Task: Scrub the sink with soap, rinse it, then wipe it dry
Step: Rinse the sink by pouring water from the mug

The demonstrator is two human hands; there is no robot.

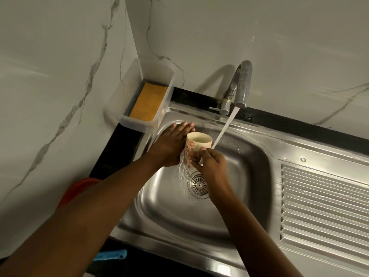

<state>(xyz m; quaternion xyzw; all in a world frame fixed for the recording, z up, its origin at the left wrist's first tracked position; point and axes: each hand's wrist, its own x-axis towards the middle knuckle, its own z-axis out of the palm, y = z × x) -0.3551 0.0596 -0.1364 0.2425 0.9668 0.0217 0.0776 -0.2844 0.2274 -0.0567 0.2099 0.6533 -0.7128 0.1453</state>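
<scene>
Pinching cup above sink, right grip clamped; left grip flat-fingered beside it

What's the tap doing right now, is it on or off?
On. A stream of water pours from the tap into the steel sink, just beside the flowered cup held by the right hand.

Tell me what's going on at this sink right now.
A person is rinsing the stainless steel sink. The right hand grips a cream cup with red flowers beside the stream from the running metal tap, while the left hand lies flat on the basin's wall. Water flows toward the round drain strainer. An orange sponge sits in a clear plastic tub.
</scene>
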